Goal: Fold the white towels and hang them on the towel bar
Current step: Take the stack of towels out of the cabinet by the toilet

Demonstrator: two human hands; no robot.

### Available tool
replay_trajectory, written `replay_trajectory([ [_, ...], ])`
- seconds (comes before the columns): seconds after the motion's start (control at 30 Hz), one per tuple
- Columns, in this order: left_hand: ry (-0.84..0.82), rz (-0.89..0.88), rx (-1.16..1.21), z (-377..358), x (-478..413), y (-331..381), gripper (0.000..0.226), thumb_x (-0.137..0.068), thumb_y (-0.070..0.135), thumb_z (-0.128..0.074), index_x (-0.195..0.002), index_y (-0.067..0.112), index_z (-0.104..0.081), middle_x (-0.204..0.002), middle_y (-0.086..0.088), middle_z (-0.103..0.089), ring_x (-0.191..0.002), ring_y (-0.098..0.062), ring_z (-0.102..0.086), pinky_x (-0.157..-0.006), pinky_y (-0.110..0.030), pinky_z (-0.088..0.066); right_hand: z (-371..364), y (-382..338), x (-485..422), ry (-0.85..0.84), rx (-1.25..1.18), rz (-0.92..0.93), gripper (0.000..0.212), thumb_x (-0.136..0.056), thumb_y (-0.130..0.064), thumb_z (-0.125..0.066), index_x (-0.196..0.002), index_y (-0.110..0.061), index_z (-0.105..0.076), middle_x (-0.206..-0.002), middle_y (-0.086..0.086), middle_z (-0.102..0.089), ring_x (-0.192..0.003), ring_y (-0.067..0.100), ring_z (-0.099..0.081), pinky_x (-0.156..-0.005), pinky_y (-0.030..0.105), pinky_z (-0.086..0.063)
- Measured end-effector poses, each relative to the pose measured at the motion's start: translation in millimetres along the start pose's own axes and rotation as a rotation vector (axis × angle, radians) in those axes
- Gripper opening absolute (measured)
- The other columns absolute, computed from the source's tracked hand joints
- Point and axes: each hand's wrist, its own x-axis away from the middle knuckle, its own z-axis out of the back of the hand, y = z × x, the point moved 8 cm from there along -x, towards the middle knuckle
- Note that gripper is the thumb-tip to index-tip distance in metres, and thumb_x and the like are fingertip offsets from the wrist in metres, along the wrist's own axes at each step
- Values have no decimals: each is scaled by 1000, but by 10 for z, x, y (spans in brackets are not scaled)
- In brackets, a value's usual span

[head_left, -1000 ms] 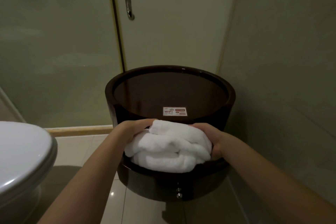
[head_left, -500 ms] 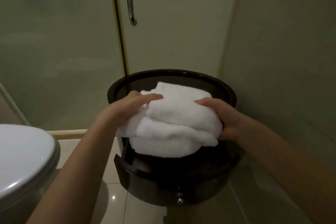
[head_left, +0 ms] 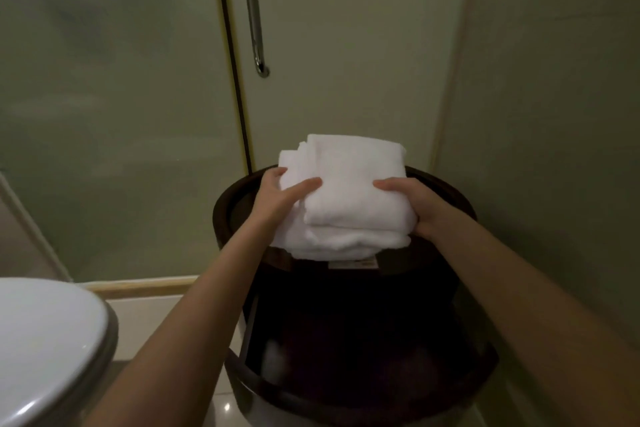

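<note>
A stack of folded white towels (head_left: 349, 194) is over the top of a dark round wooden stand (head_left: 235, 205). My left hand (head_left: 277, 198) grips the stack's left side, thumb on top and fingers underneath. My right hand (head_left: 412, 205) grips its right side the same way. Whether the stack rests on the stand's top or hangs just above it is hard to tell. A vertical metal bar (head_left: 254, 11) is fixed to the frosted glass door behind.
The stand's open drawer (head_left: 363, 392) sticks out toward me below the towels. A white toilet lid (head_left: 45, 350) is at the lower left. A wall (head_left: 554, 115) closes in on the right, and the glass shower partition (head_left: 104, 97) stands behind.
Both hands lifted the towel stack out of the open drawer and carried it up and back onto the top of the stand.
</note>
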Motion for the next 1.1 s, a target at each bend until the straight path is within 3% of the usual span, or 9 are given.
replay_trajectory([
  [0.07, 5, 6, -11, -59, -111, -154, 90, -66, 53, -78, -139, 20, -37, -120, 7, -45, -97, -11, -50, -76, -24, -39, 81, 138, -150, 40, -2, -31, 59, -65, -24, -75, -119, -4, -61, -114, 18, -67, -106, 34, -64, -93, 43, -50],
  [0.17, 11, 9, -45, -153, -270, -334, 91, -66, 56, -77, -140, 21, -38, -129, 4, -45, -102, -12, -47, -80, -27, -37, 212, 307, -330, 93, 8, -68, 47, -77, -23, -71, -120, -6, -62, -118, 19, -66, -109, 35, -62, -99, 47, -47],
  [0.23, 8, 35, -58, -201, -364, -433, 92, -65, 58, -76, -140, 22, -37, -133, 2, -45, -102, -13, -46, -80, -28, -37, 295, 377, -437, 114, 26, -87, 47, -78, -26, -71, -120, -7, -63, -119, 18, -66, -110, 35, -62, -101, 47, -46],
  [0.37, -38, 122, -117, -289, -476, -635, 98, -64, 65, -73, -143, 22, -32, -141, -3, -41, -102, -15, -44, -79, -31, -37, 402, 493, -566, 144, 110, -164, 68, -72, -37, -77, -129, -10, -55, -125, 17, -60, -113, 36, -58, -102, 48, -45],
  [0.53, -41, 114, -142, -316, -561, -718, 101, -64, 67, -71, -144, 20, -31, -143, -3, -41, -104, -14, -43, -79, -31, -36, 461, 557, -674, 147, 119, -179, 64, -70, -40, -78, -123, -11, -60, -118, 15, -65, -106, 33, -63, -97, 45, -49],
  [0.9, -91, 118, -181, -306, -560, -734, 100, -71, 69, -63, -146, 16, -24, -143, -5, -40, -104, -17, -46, -77, -29, -38, 543, 566, -669, 192, 228, -212, 90, -64, -51, -79, -137, -10, -47, -133, 16, -54, -117, 35, -55, -103, 46, -44],
  [0.97, -76, 102, -219, -228, -494, -720, 95, -77, 69, -57, -147, 13, -25, -145, -7, -40, -114, -22, -48, -83, -31, -40, 591, 527, -626, 230, 304, -213, 92, -68, -54, -77, -139, -8, -44, -135, 16, -52, -118, 34, -54, -103, 45, -44],
  [1.03, -57, 67, -332, -109, -393, -723, 90, -82, 70, -47, -149, 13, -23, -151, -8, -34, -130, -28, -41, -99, -39, -37, 623, 446, -554, 267, 398, -200, 90, -73, -55, -73, -140, -4, -42, -138, 17, -50, -119, 34, -53, -103, 45, -44],
  [1.1, -50, 1, -477, 27, -238, -697, 87, -84, 73, -37, -146, 14, -31, -149, -8, -38, -132, -28, -41, -106, -42, -34, 628, 319, -431, 310, 546, -166, 86, -79, -56, -66, -141, -1, -40, -141, 18, -47, -122, 35, -51, -102, 45, -44],
])
